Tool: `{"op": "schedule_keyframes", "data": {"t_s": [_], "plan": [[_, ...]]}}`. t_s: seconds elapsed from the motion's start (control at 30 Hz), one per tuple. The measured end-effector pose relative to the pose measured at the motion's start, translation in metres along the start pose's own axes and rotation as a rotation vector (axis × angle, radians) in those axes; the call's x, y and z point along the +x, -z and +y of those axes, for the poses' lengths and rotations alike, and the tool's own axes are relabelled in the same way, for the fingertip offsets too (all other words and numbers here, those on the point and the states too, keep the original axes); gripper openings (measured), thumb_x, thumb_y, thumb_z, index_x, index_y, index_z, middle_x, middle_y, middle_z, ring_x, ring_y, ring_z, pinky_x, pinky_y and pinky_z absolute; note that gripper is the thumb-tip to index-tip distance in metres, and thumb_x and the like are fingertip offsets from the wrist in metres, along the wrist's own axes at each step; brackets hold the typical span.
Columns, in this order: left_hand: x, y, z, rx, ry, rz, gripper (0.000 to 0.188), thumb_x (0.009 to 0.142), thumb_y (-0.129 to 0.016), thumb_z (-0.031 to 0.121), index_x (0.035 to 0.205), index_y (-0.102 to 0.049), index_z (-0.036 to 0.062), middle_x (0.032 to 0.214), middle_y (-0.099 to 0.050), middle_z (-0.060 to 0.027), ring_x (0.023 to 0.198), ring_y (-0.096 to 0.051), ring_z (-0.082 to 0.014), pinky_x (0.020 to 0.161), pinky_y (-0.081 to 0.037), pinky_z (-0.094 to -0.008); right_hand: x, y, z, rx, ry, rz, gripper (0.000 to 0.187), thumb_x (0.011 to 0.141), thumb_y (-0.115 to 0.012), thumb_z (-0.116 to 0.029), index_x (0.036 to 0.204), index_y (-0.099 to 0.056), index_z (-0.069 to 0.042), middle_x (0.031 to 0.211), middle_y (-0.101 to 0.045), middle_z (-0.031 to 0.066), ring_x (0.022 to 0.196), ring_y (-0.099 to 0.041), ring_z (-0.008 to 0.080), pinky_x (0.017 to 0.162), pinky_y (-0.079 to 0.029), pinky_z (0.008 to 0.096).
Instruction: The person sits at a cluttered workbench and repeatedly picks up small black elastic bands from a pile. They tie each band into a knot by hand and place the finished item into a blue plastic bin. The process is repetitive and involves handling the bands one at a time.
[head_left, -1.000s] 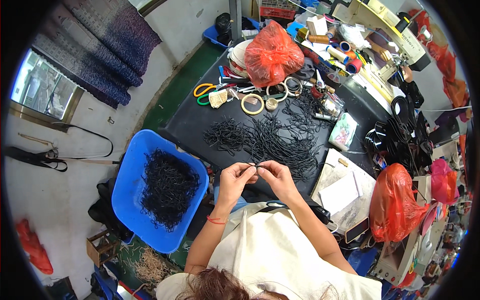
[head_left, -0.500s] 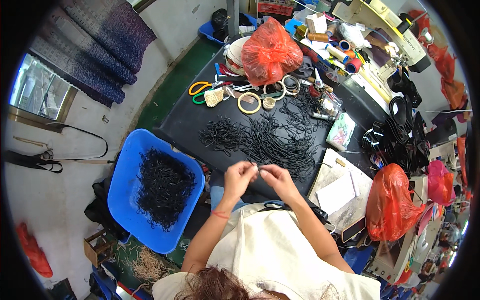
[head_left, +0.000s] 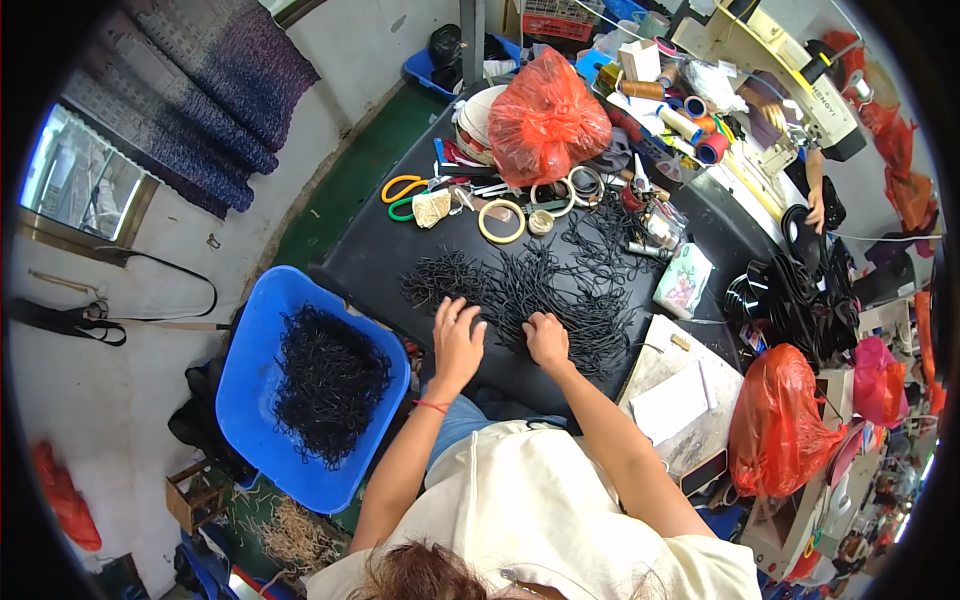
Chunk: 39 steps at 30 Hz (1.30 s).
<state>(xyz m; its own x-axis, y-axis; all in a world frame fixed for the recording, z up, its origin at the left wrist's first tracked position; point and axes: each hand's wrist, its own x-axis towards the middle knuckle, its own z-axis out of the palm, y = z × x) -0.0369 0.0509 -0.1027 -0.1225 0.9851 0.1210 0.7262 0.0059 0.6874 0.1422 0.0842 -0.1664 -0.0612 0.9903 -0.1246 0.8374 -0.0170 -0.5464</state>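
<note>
Two heaps of thin black cords lie on the black table: a small tangled heap (head_left: pixel 440 275) on the left and a larger, looser heap (head_left: pixel 575 300) beside it. My left hand (head_left: pixel 458 340) is at the near edge of the small heap, fingers stretched and apart, with nothing visible in it. My right hand (head_left: pixel 547 340) is bent at the near side of the larger heap, its fingers curled together on the black cords. How many strands lie between those fingertips is hidden. More black cords (head_left: pixel 325 385) fill the blue tub (head_left: pixel 240 400) at my left.
Orange and green scissors (head_left: pixel 402 188), tape rolls (head_left: pixel 501 221) and a red plastic bag (head_left: pixel 549 118) stand farther back. A white pad (head_left: pixel 672 402) lies on a board at right. Another person's hand (head_left: pixel 816 213) is near the sewing machine (head_left: pixel 800 75).
My hands were together at the table's near edge; now they are apart and farther forward, at the cord heaps. Another person's hands have appeared by the sewing machine.
</note>
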Motion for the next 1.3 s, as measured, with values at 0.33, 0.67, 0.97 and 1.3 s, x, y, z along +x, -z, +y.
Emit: {"op": "schedule_keyframes", "data": {"t_s": [0.33,0.67,0.97,1.3], "plan": [[-0.004,0.014,0.061,-0.434,-0.037,-0.301,0.018,0.084,-0.056,0.01,0.098,-0.063,-0.0004,0.086,-0.066,-0.0108,0.083,-0.063,-0.0204,0.08,-0.047,-0.033,-0.04,0.126,-0.051,0.007,0.532,0.159,0.012,0.078,-0.062,-0.007,0.09,-0.062,-0.007,0.078,-0.057,0.0049,0.074,-0.053,0.0213,0.071,-0.037,0.0316],[-0.014,0.047,0.081,-1.247,0.64,-0.499,0.018,0.089,-0.057,0.017,0.102,-0.061,0.0054,0.087,-0.064,-0.0054,0.076,-0.064,-0.0132,0.065,-0.053,-0.0246,-0.036,0.141,-0.088,0.533,0.118,0.337,0.012,0.078,-0.063,-0.002,0.09,-0.062,-0.002,0.077,-0.058,0.0105,0.063,-0.057,0.0195,0.056,-0.045,0.0295],[-0.021,0.043,0.082,-1.494,0.766,-0.335,0.018,0.091,-0.053,0.015,0.104,-0.058,0.0038,0.094,-0.063,-0.0063,0.085,-0.063,-0.0155,0.072,-0.054,-0.0259,-0.058,0.134,-0.097,0.586,0.228,0.069,0.019,0.082,-0.056,-0.001,0.099,-0.065,-0.004,0.085,-0.061,0.0074,0.068,-0.056,0.0132,0.06,-0.045,0.0257],[-0.024,0.033,0.08,-1.406,0.57,-0.151,0.014,0.09,-0.054,0.014,0.097,-0.061,0.0035,0.09,-0.062,-0.0038,0.081,-0.06,-0.0103,0.077,-0.051,-0.0266,-0.066,0.127,-0.096,0.566,0.21,0.097,0.014,0.077,-0.064,-0.004,0.091,-0.065,-0.003,0.072,-0.061,0.0085,0.062,-0.06,0.0197,0.059,-0.047,0.0286]]}}
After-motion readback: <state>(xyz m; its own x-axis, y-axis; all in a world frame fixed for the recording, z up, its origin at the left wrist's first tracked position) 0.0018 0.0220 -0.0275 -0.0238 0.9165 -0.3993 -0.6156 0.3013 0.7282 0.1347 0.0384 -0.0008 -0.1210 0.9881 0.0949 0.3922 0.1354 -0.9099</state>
